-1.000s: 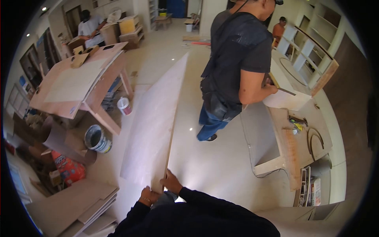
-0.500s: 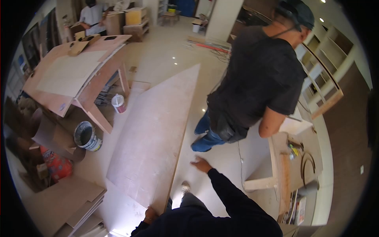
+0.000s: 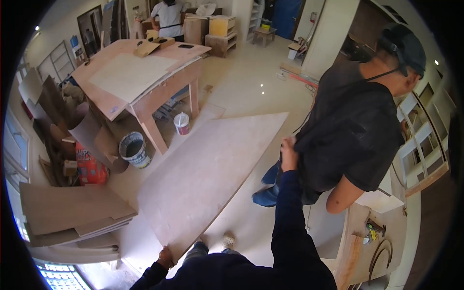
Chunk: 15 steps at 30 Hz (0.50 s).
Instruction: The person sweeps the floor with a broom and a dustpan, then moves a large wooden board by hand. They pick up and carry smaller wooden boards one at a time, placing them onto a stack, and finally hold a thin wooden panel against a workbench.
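Note:
A large plywood sheet (image 3: 212,169) stands tilted in front of me, its surface dusty and pinkish. At its near lower corner my left hand (image 3: 166,257) is closed around the edge. My right hand (image 3: 289,153) is stretched forward beside the sheet's right edge, at the side of a co-worker (image 3: 353,130) in a dark shirt and cap. Its fingers look curled against the dark clothing; what they hold, if anything, is hidden. The co-worker faces away to the right, and their hands are out of sight.
A wooden worktable (image 3: 166,111) stands ahead on the left, with a paint can (image 3: 181,124) and a bucket (image 3: 135,151) near it. Stacked boards (image 3: 72,208) lie at left. A bench (image 3: 360,241) with tools is at right. Another person (image 3: 167,21) stands far back.
My right hand has reached forward and up to the co-worker's side. The sheet's far end has swung right relative to my body. My view has turned left; my left hand stays on the corner.

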Available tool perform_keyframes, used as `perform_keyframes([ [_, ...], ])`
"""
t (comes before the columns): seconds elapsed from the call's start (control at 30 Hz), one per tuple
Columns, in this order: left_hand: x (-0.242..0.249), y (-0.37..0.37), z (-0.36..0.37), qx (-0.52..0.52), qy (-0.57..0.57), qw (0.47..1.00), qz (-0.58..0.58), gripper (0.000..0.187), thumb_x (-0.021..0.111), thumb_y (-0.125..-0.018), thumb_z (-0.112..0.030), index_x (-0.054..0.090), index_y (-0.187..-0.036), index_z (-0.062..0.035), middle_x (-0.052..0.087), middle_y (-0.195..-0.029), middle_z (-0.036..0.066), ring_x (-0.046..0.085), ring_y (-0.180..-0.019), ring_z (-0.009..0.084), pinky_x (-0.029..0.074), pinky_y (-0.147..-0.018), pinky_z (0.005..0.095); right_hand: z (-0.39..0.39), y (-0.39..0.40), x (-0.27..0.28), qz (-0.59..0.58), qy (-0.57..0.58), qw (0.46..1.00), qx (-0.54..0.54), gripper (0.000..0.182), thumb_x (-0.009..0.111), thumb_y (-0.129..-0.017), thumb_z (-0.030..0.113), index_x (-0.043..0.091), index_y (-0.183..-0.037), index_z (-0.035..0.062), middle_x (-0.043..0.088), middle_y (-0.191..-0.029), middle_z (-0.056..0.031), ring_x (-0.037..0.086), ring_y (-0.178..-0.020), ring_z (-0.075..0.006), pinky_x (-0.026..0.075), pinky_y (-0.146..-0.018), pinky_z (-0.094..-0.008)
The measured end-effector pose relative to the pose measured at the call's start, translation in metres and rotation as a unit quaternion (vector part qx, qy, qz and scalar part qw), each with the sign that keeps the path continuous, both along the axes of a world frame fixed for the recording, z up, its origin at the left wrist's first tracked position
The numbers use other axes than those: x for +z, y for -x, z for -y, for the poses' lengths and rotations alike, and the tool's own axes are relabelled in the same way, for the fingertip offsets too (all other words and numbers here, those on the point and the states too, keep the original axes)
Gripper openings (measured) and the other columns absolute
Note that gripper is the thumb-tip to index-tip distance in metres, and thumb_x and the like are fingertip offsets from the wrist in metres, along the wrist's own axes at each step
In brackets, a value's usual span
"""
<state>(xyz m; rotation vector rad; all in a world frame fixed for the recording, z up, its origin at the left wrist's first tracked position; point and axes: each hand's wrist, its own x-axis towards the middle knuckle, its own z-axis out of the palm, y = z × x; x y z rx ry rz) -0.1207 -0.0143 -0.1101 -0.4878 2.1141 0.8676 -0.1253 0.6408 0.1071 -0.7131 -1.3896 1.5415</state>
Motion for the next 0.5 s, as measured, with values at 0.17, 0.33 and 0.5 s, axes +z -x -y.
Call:
perform_keyframes([
  [0.17,0.117,-0.014,-0.052,0.213,-0.118,0.969,0.044,0.059,0.026,-0.091,-0.048,0.050,-0.111,0.0020,0.059,-0.099,0.017,0.061,-0.086,0.0320,0.050,-0.068,0.0456,-0.009,-0.052,0.028,0.195,-0.104,0.970,-0.104,0.053,0.054,-0.087,0.030,0.039,-0.130,0.0041,0.036,-0.136,-0.0109,0.031,-0.126,-0.0190,0.026,-0.101,-0.0281],
  [0.33,0.097,-0.007,-0.050,0.306,-0.147,0.937,0.083,0.050,0.027,-0.092,-0.043,0.045,-0.114,-0.0022,0.057,-0.106,0.014,0.061,-0.089,0.0287,0.053,-0.071,0.0448,0.008,-0.050,0.039,0.174,-0.049,0.975,-0.132,0.057,0.056,-0.085,0.032,0.039,-0.129,-0.0007,0.040,-0.134,-0.0104,0.038,-0.122,-0.0199,0.031,-0.098,-0.0282],
  [0.5,0.080,-0.010,-0.037,0.311,-0.227,0.918,0.096,0.053,0.027,-0.092,-0.044,0.044,-0.118,-0.0012,0.056,-0.109,0.015,0.060,-0.094,0.0301,0.052,-0.075,0.0445,0.016,-0.050,0.036,0.189,-0.062,0.974,-0.107,0.063,0.060,-0.082,0.036,0.041,-0.127,-0.0045,0.045,-0.129,-0.0103,0.043,-0.115,-0.0175,0.033,-0.095,-0.0279],
])
